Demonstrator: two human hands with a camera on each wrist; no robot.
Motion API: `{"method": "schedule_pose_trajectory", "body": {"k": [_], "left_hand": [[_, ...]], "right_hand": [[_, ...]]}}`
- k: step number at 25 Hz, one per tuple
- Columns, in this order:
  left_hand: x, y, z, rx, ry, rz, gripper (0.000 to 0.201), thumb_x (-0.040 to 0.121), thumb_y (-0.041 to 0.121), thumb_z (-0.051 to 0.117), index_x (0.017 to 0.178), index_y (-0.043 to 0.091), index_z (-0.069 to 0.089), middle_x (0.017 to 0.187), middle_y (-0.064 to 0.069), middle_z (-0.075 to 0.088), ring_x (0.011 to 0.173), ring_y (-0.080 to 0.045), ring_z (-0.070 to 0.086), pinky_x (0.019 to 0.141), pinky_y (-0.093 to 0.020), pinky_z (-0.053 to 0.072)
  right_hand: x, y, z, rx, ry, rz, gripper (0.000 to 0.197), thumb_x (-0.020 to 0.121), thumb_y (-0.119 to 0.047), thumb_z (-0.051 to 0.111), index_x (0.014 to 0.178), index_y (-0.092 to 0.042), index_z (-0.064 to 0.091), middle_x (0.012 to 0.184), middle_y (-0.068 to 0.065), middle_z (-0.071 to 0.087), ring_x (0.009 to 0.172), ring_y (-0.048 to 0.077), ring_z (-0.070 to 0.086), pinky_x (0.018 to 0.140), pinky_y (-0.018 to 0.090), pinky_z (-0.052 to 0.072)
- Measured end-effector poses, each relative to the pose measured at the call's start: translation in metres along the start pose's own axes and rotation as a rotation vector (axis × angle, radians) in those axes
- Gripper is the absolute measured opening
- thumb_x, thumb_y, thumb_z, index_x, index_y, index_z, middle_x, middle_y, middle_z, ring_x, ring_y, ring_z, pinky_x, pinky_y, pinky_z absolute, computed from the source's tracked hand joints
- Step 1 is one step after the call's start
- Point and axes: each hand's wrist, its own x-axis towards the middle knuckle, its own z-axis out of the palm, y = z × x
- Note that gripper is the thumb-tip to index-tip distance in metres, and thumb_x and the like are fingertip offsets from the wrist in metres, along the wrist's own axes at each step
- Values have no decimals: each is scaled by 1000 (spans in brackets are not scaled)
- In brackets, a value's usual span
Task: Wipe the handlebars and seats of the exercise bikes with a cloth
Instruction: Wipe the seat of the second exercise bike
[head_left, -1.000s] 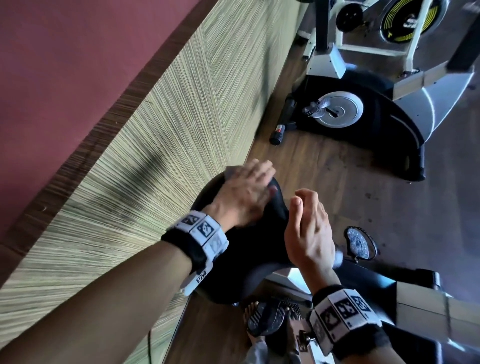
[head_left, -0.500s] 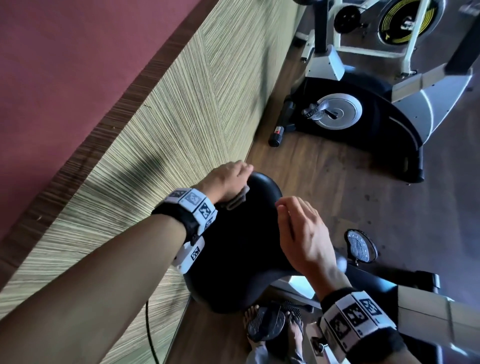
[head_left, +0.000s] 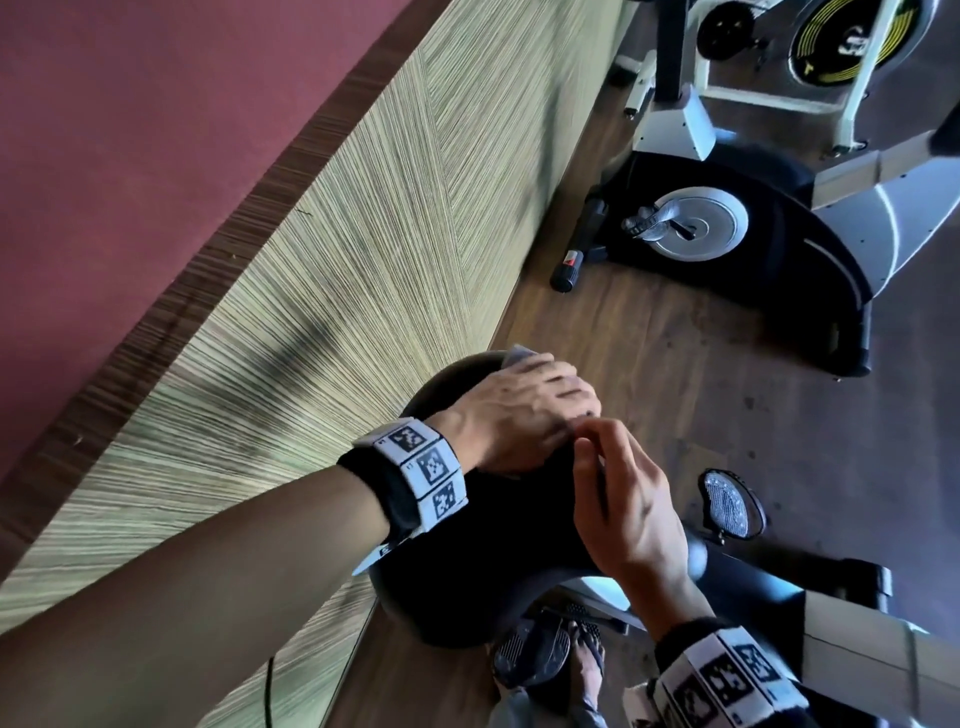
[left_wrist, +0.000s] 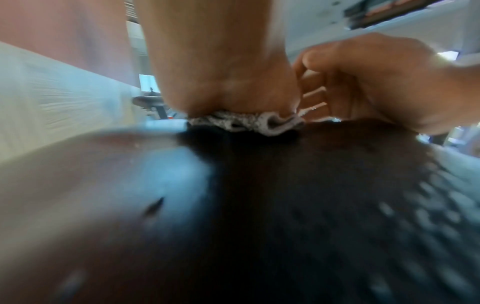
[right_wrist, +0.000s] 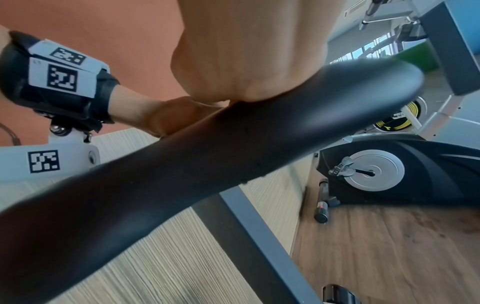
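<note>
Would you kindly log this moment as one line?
left hand: presses cloth on seat | right hand: rests on seat

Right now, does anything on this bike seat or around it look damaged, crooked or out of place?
Nothing stands out. The black seat looks intact, the left hand presses the grey cloth flat on it, and the right hand rests on its side. The far bike stands upright.

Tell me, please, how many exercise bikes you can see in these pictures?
3: the near bike whose black seat the left hand wipes with the cloth; a black and silver bike ahead by the wall; a white-framed bike beyond it. Others may lie out of frame.
</note>
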Motion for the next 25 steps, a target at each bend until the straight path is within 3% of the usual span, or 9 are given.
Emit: {"method": "schedule_pose_trajectory", "body": {"k": [1, 3, 7, 10, 13, 15, 17, 21, 25], "left_hand": [[1, -1, 2, -12, -23, 82, 40, 106, 44, 31, 122, 25, 62, 132, 8, 61, 131, -17, 48, 119, -41, 27], [2, -10, -1, -115, 4, 9, 42, 106, 44, 30, 124, 24, 62, 133, 8, 61, 129, -15, 49, 118, -39, 29], [-11, -47, -9, -352, 26, -470, 40, 109, 45, 29, 126, 24, 58, 126, 2, 62, 115, -18, 58, 103, -42, 45], [-13, -40, -10, -222, -32, -722, 45, 108, 48, 25, 124, 18, 55, 122, -7, 63, 109, -30, 61, 94, -45, 48], [-2, -21, -6, -23, 32, -614, 47, 107, 48, 29, 127, 14, 54, 129, -9, 60, 114, -33, 59, 91, -43, 47], [-6, -19, -2, -43, 51, -360, 55, 104, 51, 25, 140, 19, 51, 144, -1, 54, 132, -26, 51, 106, -44, 42], [-13, -29, 5, -100, 23, -241, 64, 102, 53, 19, 154, 21, 40, 156, 2, 44, 144, -20, 40, 118, -44, 33], [-16, -31, 1, -225, 18, -585, 57, 106, 50, 24, 151, 20, 41, 145, -7, 53, 131, -29, 52, 108, -47, 41], [-39, -23, -16, -359, 28, -954, 49, 106, 52, 23, 129, 18, 50, 121, -12, 58, 112, -33, 59, 94, -44, 43]], "right_hand": [[0, 1, -1, 1, 1, -15, 29, 103, -31, 39, 101, -11, 59, 90, -1, 62, 76, 22, 59, 67, 33, 46], [0, 3, -2, 2, 5, -21, 27, 104, -29, 40, 100, -11, 59, 89, -3, 61, 74, 21, 59, 65, 34, 46], [1, 4, -1, -6, -1, -55, 23, 103, -24, 42, 99, -11, 61, 91, -4, 60, 78, 18, 60, 69, 28, 47], [3, 3, 1, -43, -6, -78, 25, 103, -24, 42, 99, -10, 62, 91, -3, 60, 82, 17, 59, 73, 21, 43], [5, 2, 3, -63, -1, -59, 25, 103, -24, 42, 100, -10, 63, 92, -3, 61, 82, 18, 59, 74, 16, 37], [4, 2, 2, -68, 0, -59, 25, 102, -24, 43, 100, -9, 63, 92, -2, 61, 82, 20, 59, 75, 16, 37], [4, 1, 2, -65, -6, -66, 25, 102, -24, 43, 100, -10, 63, 92, -2, 60, 83, 22, 60, 74, 19, 39], [3, 2, 2, -75, -13, -73, 19, 101, -18, 48, 102, -8, 64, 94, 0, 63, 85, 26, 63, 74, 25, 43], [3, 4, 2, -87, -9, -80, 20, 100, -18, 48, 102, -7, 64, 93, 2, 63, 86, 29, 64, 74, 28, 43]]}}
